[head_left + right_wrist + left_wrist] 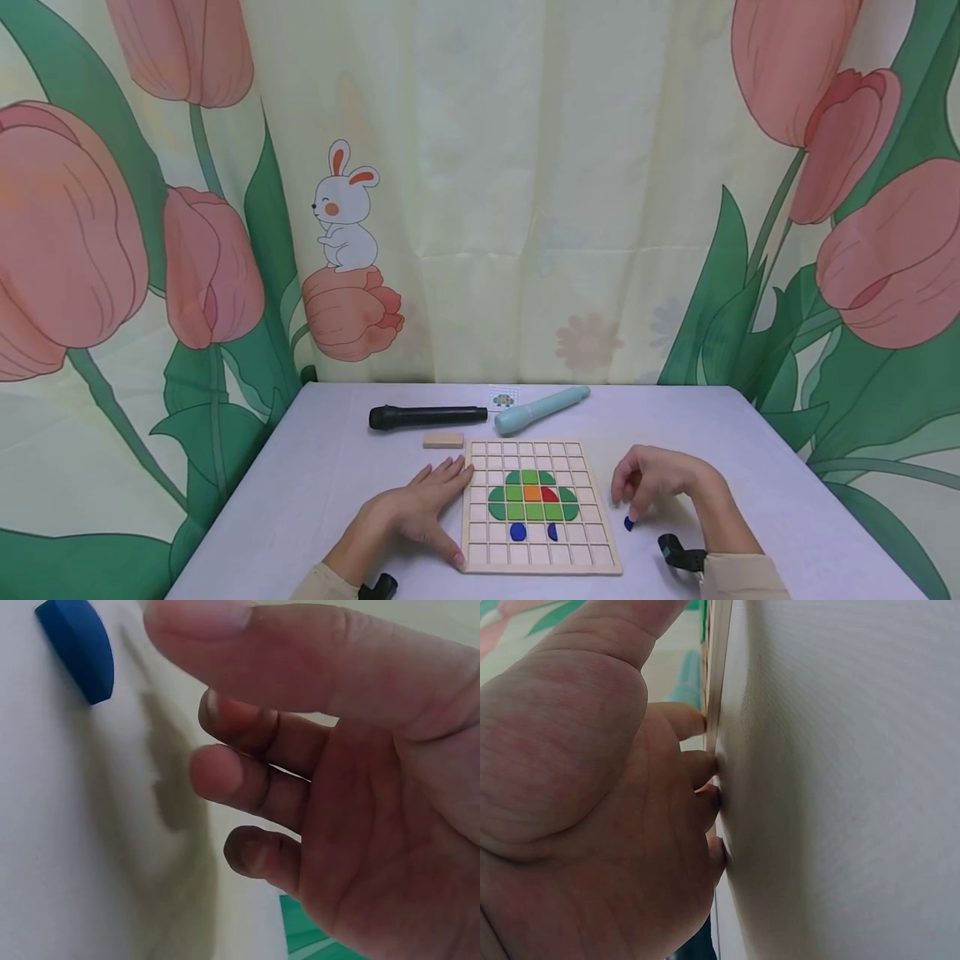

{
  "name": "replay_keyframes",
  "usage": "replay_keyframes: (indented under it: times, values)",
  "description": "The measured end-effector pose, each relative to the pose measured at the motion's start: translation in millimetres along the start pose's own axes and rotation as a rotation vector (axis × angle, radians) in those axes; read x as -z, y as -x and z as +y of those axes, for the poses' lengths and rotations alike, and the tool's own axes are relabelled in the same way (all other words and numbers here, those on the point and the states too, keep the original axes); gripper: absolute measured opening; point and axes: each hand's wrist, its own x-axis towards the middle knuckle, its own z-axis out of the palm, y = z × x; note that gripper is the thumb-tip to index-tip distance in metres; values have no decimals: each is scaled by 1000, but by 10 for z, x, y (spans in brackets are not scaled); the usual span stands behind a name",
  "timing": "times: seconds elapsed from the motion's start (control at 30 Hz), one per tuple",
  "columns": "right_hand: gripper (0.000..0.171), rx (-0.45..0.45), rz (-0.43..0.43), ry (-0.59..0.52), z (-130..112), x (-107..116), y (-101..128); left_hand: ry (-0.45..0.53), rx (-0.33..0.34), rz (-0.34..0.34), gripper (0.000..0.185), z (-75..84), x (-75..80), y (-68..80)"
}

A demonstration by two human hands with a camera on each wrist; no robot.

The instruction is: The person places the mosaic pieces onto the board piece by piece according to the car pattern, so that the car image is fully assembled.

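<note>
A wooden grid board (542,566) lies on the table with flat coloured pieces in its squares: a dome of green pieces (513,510), an orange square (532,493) and a red piece (549,495). Below them sit a round blue shape (517,532) and a blue half-round piece (552,532). My left hand (429,506) is spread along the board's left edge, thumb at the lower corner. Right of the board, a loose blue half-round piece (81,649) is on the table by my right hand (654,482). Its thumb (202,622) is apart from the piece; the other fingers curl loosely.
Behind the board lie a black microphone-shaped stick (427,417), a light teal one (542,410) and a small wooden block (443,441). A small picture card (503,397) is between the sticks. A tulip-printed curtain (480,208) hangs behind the white table (300,467).
</note>
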Motion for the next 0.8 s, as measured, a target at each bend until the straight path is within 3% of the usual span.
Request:
replay_keyframes:
  times: [0.43,0.8]
  values:
    - [24,-44,18,89,43,-58,-47,10,1,-2,134,7,13,3]
    - [20,-53,18,90,33,-67,-51,0,-9,-2,134,-3,10,0]
